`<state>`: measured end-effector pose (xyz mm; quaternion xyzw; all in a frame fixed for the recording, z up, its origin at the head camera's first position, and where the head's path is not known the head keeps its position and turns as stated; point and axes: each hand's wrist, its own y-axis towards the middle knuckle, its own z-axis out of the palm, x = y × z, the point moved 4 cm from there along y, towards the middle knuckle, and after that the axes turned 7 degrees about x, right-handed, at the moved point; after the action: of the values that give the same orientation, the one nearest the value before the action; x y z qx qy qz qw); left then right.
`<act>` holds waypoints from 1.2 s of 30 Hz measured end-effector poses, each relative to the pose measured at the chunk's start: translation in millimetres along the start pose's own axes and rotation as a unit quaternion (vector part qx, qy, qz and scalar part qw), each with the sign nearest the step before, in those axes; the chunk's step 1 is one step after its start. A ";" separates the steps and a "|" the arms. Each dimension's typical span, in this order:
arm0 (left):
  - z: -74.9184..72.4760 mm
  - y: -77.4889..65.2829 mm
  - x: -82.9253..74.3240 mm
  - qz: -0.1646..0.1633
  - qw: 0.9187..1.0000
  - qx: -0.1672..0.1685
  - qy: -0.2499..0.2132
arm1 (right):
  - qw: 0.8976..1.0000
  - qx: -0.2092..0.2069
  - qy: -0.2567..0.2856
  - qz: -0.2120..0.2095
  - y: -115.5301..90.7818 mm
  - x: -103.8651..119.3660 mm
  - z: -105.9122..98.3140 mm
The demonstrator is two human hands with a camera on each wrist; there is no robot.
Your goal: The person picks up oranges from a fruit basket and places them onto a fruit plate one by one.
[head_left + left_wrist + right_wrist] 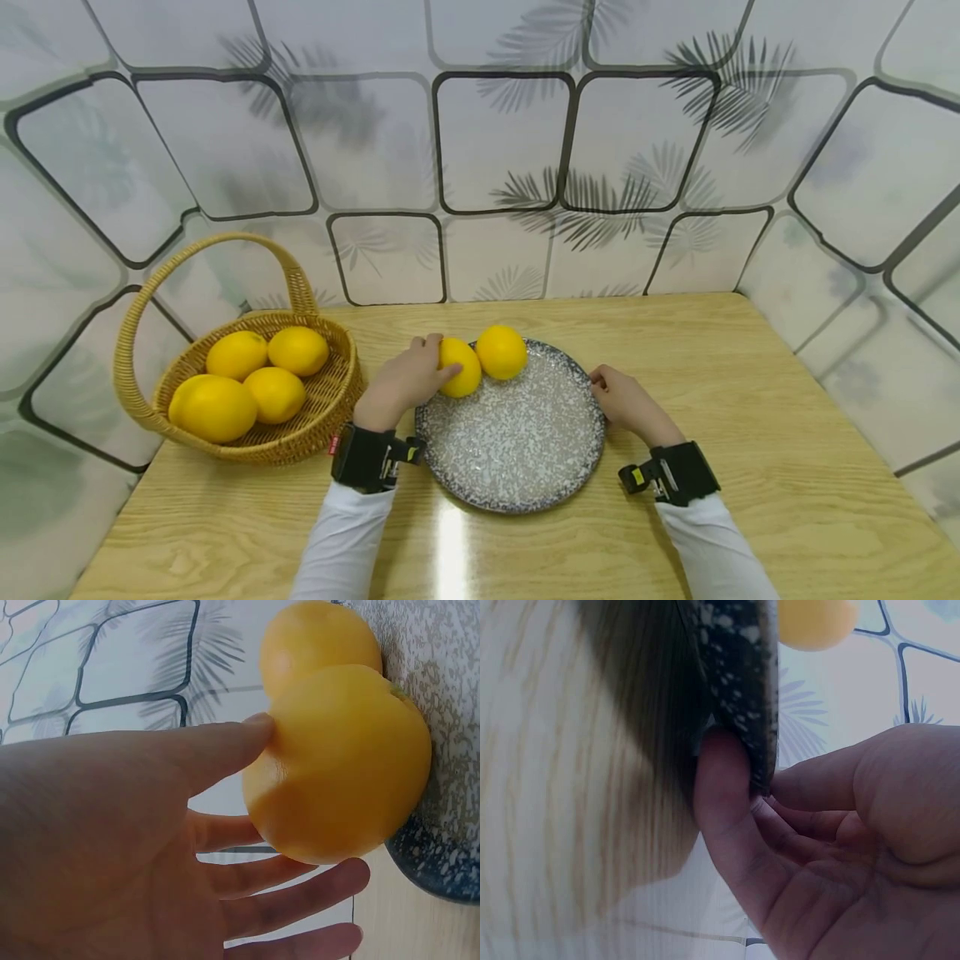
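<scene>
A round speckled grey plate (pixel 525 442) with a dark rim sits on the table in front of me. My left hand (pixel 405 382) grips an orange (pixel 461 371) at the plate's far left edge, thumb on one side and fingers round the other. Right beside that fruit, a second orange (pixel 502 352) rests at the far rim. On the plate's right side, my right hand (pixel 626 404) pinches the rim; the right wrist view shows a finger (pixel 724 780) under the edge and the thumb against the upper side.
To the left stands a wicker basket (pixel 281 452) with a tall arched handle, holding several yellow fruits (pixel 217 410). A patterned wall covering (pixel 502 142) closes off the back and sides of the wooden table (pixel 750 417).
</scene>
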<state>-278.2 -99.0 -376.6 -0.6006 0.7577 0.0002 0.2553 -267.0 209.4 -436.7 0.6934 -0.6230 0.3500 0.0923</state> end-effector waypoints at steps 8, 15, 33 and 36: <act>-3.1 -0.3 0.2 0.004 1.000 -0.011 -0.008 | 1.000 0.000 0.003 -0.002 -1.5 1.2 -0.4; -6.0 -1.7 0.8 0.009 1.000 -0.015 -0.011 | 1.000 -0.001 0.002 -0.005 -2.1 3.3 -2.0; -9.7 -5.8 4.2 0.003 1.000 -0.018 -0.007 | 1.000 -0.003 0.000 -0.004 -1.4 2.2 -0.9; -10.7 -7.6 4.1 0.002 1.000 -0.016 -0.007 | 1.000 -0.002 -0.002 -0.005 -1.3 2.2 -0.5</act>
<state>-276.0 -108.1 -366.6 -0.6032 0.7569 0.0171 0.2509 -266.0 208.2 -434.6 0.6969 -0.6208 0.3466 0.0940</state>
